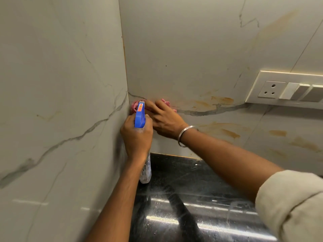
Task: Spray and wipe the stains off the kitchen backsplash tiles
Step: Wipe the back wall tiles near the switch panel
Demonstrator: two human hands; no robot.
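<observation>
Sleeve [295,206]: rolled, nearest the lens.
Left hand [136,137]: fingers closed round spray bottle [139,117].
Right hand [166,117]: fingers spread, pink cloth [165,103] pressed into tile corner.
Stains [222,100]: rightward (untouched); firm overlapping strokes advised.

soft, even indoor light falls on pale tiles [192,49]; white glare streaks the glossy black desk [201,215]. wide-angle bending curves the corner seam and socket plate [286,88]. near sleeve [293,206] slightly blurred.

Cloth [165,102] on backsplash [192,49], above counter [201,198]
</observation>
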